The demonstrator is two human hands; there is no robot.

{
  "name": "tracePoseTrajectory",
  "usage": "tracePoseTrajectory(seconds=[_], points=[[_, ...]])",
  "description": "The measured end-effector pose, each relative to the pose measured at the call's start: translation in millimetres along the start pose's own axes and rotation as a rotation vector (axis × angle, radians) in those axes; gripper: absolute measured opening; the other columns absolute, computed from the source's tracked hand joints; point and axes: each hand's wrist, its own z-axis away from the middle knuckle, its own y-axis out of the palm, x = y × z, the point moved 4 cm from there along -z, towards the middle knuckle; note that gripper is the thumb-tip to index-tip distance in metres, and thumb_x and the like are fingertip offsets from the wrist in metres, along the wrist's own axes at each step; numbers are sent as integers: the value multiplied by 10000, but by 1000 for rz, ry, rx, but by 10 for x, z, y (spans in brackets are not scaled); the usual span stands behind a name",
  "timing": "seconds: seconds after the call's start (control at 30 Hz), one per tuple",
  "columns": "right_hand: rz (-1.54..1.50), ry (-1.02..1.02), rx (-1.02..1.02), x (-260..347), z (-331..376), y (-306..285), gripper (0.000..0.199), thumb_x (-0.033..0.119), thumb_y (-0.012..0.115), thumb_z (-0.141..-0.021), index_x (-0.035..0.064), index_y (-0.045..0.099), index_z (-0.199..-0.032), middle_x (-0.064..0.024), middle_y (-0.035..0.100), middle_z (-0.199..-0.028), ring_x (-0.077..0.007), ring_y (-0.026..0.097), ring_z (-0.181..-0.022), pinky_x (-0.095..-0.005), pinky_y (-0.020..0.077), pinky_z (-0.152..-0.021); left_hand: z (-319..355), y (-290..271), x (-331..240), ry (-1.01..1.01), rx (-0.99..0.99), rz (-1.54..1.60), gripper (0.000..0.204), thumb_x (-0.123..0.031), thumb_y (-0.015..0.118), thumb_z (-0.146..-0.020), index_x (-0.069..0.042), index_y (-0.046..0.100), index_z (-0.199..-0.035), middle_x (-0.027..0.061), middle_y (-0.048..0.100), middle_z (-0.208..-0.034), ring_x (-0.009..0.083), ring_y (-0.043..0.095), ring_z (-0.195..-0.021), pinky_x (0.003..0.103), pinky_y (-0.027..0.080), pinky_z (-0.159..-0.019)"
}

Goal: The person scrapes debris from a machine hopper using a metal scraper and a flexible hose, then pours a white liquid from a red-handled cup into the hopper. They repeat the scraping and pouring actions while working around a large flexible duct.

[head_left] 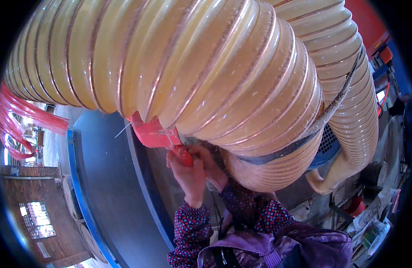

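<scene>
Holding up one red plastic strip (159,136), two hands meet just below picture centre: the left hand (190,176) is closed in a fist around its lower end, and the right hand (210,165) presses in from 3 o'clock, fingers curled against the same end (how tightly it grips I cannot tell). The strip's long axis runs from the hands toward 10 o'clock, its broad end tucked under the one big ribbed yellow hose (206,67) overhead. One dark strap (282,152) circles the hose at 4 o'clock. A bunch of red strips (18,116) hangs at 9 o'clock.
</scene>
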Motion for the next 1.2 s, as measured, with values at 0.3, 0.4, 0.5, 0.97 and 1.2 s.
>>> tracePoseTrajectory(seconds=[0.3, 0.4, 0.5, 0.97, 1.2], points=[[6, 29, -60, -46, -49, -52, 418, 187, 397, -776, -88, 508, -1072, -225, 576, -1020, -275, 559, -961, -336, 412, -893, -31, -17, 88, -10, -11, 31, 559, -53, 565, -631, 68, 412, -1155, 141, 448, -1034, 223, 466, -964, 298, 389, -856], [-7, 23, -18, -38, -67, -28, 421, 182, 392, -768, -90, 509, -1068, -226, 575, -1023, -282, 558, -958, -338, 410, -893, -35, -22, 47, -37, -22, 10, 592, -59, 572, -623, 74, 400, -1174, 143, 444, -1042, 227, 471, -971, 302, 391, -862], [-10, 26, 1, -51, -71, -42, 422, 180, 395, -766, -88, 504, -1074, -223, 571, -1031, -282, 555, -961, -337, 410, -893, -35, -18, 107, -17, -24, -29, 608, -59, 570, -622, 78, 392, -1187, 146, 445, -1045, 235, 478, -974, 305, 392, -864], [-4, 51, -86, -129, -62, -268, 425, 174, 421, -773, -70, 466, -1117, -198, 543, -1077, -264, 535, -989, -327, 411, -891, -18, -9, 78, 12, -9, -27, 553, -57, 570, -661, 72, 399, -1170, 146, 455, -1021, 223, 454, -976, 303, 391, -854], [-19, 35, -143, -228, -32, -523, 431, 172, 434, -776, -61, 447, -1139, -186, 529, -1099, -255, 524, -1003, -322, 412, -891, 4, -21, 14, 20, -23, -37, 547, -46, 579, -663, 67, 407, -1169, 149, 461, -1022, 236, 465, -984, 311, 398, -853]])
